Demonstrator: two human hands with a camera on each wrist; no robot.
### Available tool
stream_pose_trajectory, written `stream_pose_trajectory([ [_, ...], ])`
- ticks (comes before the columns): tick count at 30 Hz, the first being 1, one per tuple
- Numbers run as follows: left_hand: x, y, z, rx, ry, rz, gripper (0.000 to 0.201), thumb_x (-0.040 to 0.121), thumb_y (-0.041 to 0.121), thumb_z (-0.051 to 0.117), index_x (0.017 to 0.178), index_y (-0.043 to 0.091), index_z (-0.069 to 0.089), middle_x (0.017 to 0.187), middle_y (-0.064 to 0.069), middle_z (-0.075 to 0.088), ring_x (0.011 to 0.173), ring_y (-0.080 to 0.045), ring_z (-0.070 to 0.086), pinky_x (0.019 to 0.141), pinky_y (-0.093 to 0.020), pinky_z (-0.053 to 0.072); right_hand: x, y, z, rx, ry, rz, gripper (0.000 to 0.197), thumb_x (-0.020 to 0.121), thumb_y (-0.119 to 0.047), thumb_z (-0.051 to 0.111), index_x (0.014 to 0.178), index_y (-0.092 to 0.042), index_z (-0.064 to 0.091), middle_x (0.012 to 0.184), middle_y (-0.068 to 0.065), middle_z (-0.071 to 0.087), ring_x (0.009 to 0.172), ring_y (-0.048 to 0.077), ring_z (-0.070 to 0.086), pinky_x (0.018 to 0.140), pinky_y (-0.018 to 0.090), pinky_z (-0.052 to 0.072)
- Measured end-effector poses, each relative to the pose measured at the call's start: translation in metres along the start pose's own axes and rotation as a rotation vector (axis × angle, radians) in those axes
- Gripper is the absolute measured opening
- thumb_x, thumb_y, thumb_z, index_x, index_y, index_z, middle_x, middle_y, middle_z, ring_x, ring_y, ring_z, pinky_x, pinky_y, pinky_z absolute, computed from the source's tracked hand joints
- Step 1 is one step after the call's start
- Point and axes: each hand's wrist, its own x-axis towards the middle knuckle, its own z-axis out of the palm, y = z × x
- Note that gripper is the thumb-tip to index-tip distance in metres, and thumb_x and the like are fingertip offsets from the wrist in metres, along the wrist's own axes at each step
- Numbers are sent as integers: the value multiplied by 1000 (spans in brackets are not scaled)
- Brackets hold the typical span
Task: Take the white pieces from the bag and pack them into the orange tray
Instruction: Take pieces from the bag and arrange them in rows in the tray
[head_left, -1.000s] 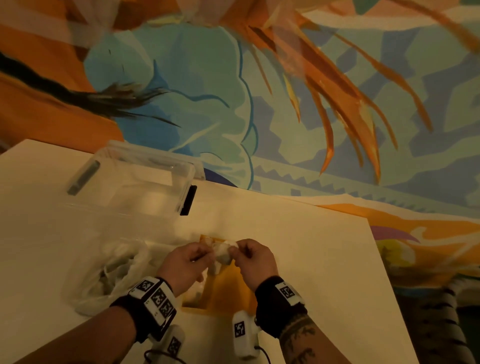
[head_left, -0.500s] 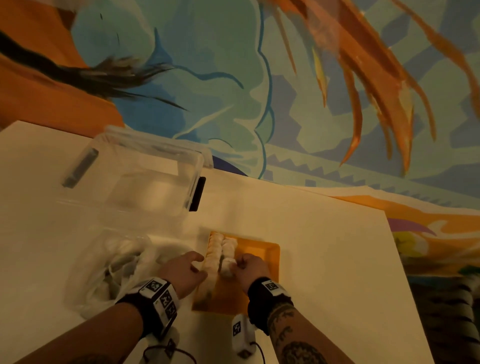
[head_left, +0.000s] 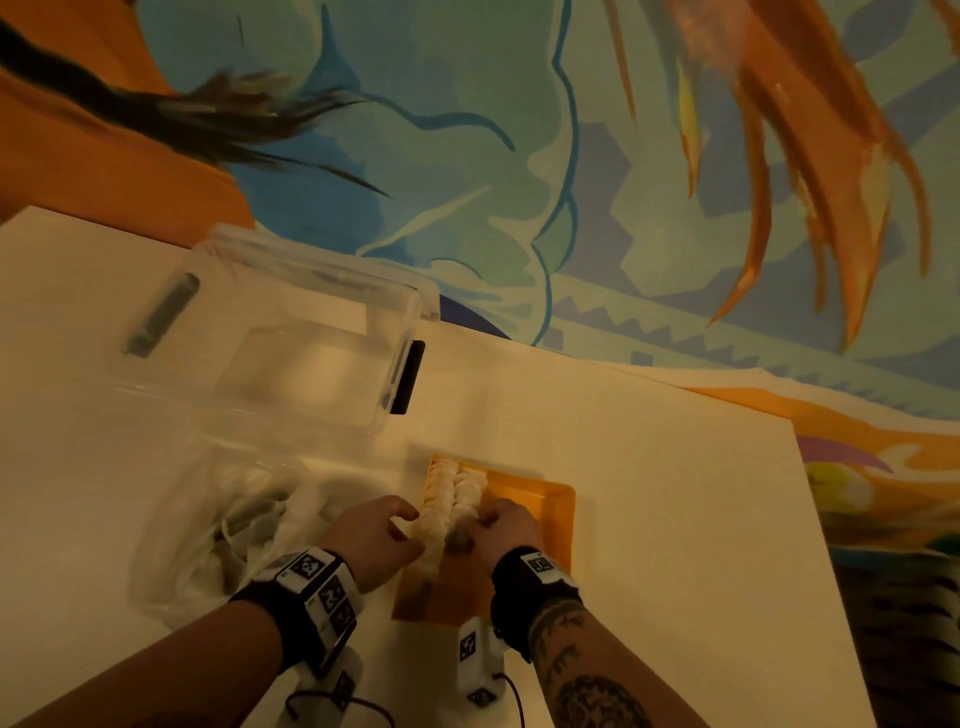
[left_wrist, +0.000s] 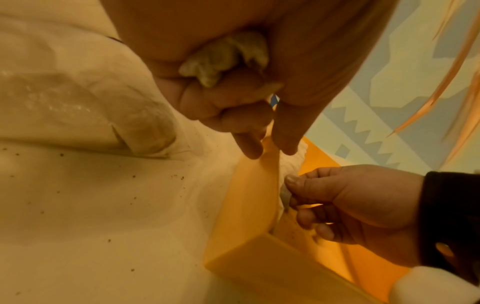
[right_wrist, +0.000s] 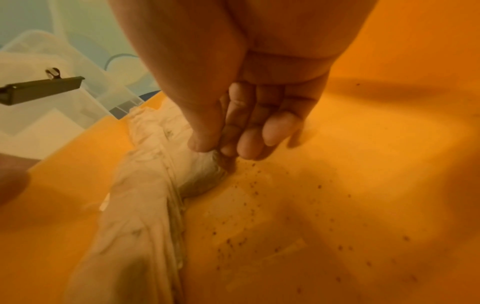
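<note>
The orange tray (head_left: 550, 499) lies on the white table, with two rows of white pieces (head_left: 452, 499) along its left wall. My right hand (head_left: 488, 519) is inside the tray. Its thumb and fingers pinch a white piece (right_wrist: 205, 170) at the near end of the second row. My left hand (head_left: 400, 525) is at the tray's left wall. Its curled fingers hold another crumpled white piece (left_wrist: 226, 55) against the palm, while forefinger and thumb point down at the rim. The clear bag (head_left: 234, 519) with more pieces lies left of the tray.
A clear plastic box (head_left: 291, 338) with a black latch (head_left: 408, 376) stands behind the bag. Dark crumbs (right_wrist: 246, 185) dot the tray floor. The table's far edge (head_left: 623, 374) borders a patterned rug. Bare orange tray floor (right_wrist: 363, 164) lies right of the rows.
Both hands came down from above the tray. The piece they held together a second ago now sits at the near end of the second row, in my right hand's pinch.
</note>
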Motion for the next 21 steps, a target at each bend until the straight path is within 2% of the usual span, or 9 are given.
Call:
stream_pose_trajectory([
  [5, -2, 3, -4, 55, 46, 15, 41, 85, 46, 69, 122, 31, 57, 93, 8, 59, 87, -12, 60, 79, -25, 48, -9, 1, -7, 13, 6, -22, 23, 87, -38, 67, 104, -23, 60, 107, 2, 66, 98, 23, 62, 87, 35, 53],
  [8, -3, 10, -8, -70, 150, -4, 29, 93, 51, 54, 112, 30, 61, 97, 2, 63, 87, -16, 58, 81, -30, 48, -25, -2, -20, 45, 27, -71, 20, 89, -36, 63, 104, -23, 59, 100, -2, 65, 92, 20, 62, 81, 31, 52],
  [10, -1, 18, -11, -317, 189, -29, 36, 96, 55, 42, 102, 25, 62, 85, -4, 64, 73, -20, 56, 73, -35, 50, -41, -7, -25, 88, 13, -173, 19, 90, -35, 62, 105, -24, 61, 98, -6, 64, 92, 15, 61, 81, 28, 51],
  [12, -2, 32, -14, -666, 184, -70, 42, 99, 54, 35, 102, 23, 63, 64, -3, 51, 54, -19, 46, 53, -31, 41, -61, -13, -26, 161, -60, -318, 13, 87, -34, 68, 97, -27, 64, 94, -10, 66, 88, 9, 61, 84, 28, 53],
  [14, -7, 46, -15, -967, 176, -112, 46, 101, 51, 34, 105, 17, 64, 61, -1, 40, 48, -16, 37, 46, -26, 31, -82, -18, -26, 219, -159, -439, 16, 80, -34, 75, 90, -30, 63, 87, -14, 65, 78, 0, 59, 76, 20, 53],
  [15, -11, 55, -15, -1099, 171, -123, 49, 101, 52, 34, 107, 14, 64, 62, 0, 38, 49, -15, 36, 46, -25, 30, -91, -20, -25, 235, -187, -477, 21, 77, -36, 78, 90, -32, 62, 86, -16, 65, 74, -3, 58, 70, 16, 51],
  [17, -21, 73, -13, -1301, 152, -133, 49, 101, 51, 35, 105, 11, 63, 63, 0, 39, 49, -13, 38, 48, -25, 33, -103, -20, -26, 265, -143, -518, 25, 76, -38, 79, 91, -35, 59, 90, -16, 66, 72, -4, 58, 67, 15, 49],
  [19, -30, 87, -9, -1411, 111, -136, 44, 101, 49, 35, 100, 13, 60, 61, -1, 40, 48, -13, 41, 48, -24, 36, -109, -19, -30, 327, -35, -520, 16, 82, -39, 73, 87, -32, 60, 88, -12, 67, 73, 1, 61, 70, 21, 51],
  [21, -37, 94, -3, -1472, 59, -123, 37, 99, 46, 40, 101, 14, 58, 68, -3, 41, 57, -16, 43, 57, -28, 38, -112, -15, -36, 385, 25, -496, 14, 88, -42, 66, 84, -29, 60, 84, -5, 69, 76, 13, 66, 72, 31, 55],
])
